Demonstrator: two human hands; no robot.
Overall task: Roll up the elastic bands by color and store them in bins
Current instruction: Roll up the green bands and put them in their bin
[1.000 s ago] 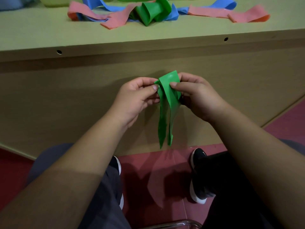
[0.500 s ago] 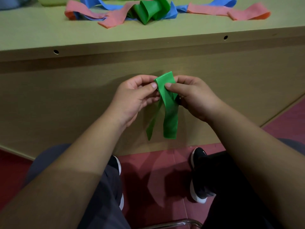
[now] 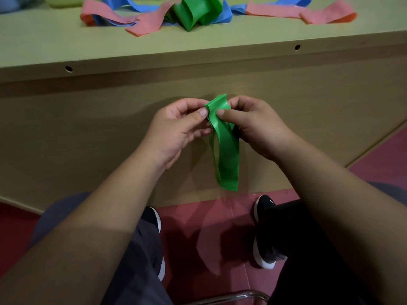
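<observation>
Green band (image 3: 226, 155) is out in front of the table (image 3: 66, 45), just below its top edge, with the left hand (image 3: 176, 128) pinching the folded top end between thumb and curled fingers, the rest dangling straight down, and the right hand (image 3: 257, 126) pinching that same end from the other side. Up on the table, left to right, sit a pink band (image 3: 145, 25), a green bunch (image 3: 193, 12), a blue band (image 3: 228, 15) and a second pink band (image 3: 308, 13), all loosely tangled.
</observation>
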